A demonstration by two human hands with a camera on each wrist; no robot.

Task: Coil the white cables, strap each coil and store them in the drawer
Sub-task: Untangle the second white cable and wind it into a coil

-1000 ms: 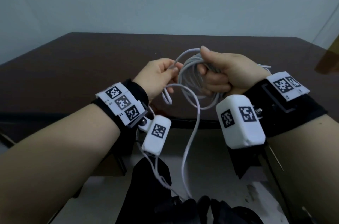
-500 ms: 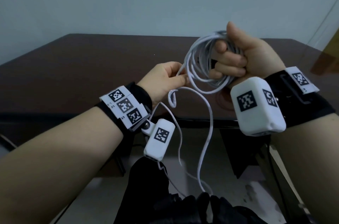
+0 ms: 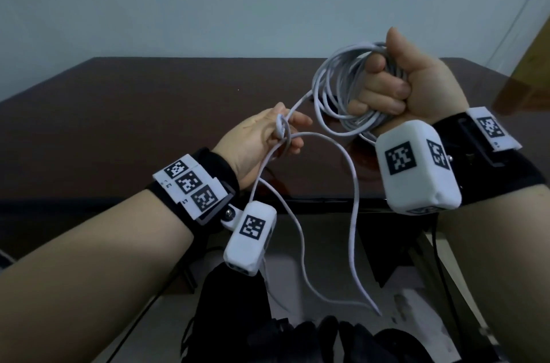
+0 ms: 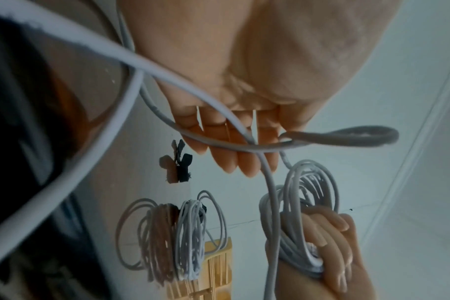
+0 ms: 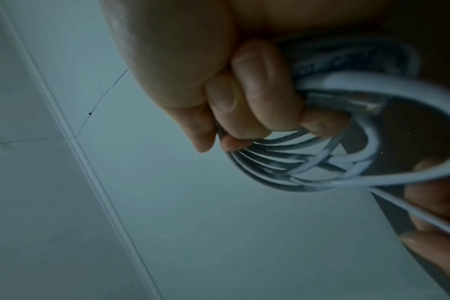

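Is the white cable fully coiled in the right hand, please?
No, a loose length of white cable runs from the right hand to the left hand and hangs down.

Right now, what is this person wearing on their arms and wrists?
No sleeves or gloves: the left hand and right hand are bare. Each wrist has a black strap, a white plate printed with black square markers, and a rounded white camera box carrying a marker too.

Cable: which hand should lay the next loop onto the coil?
Probably left. The left hand pinches the loose cable and can feed it; the right hand is full, gripping the coil.
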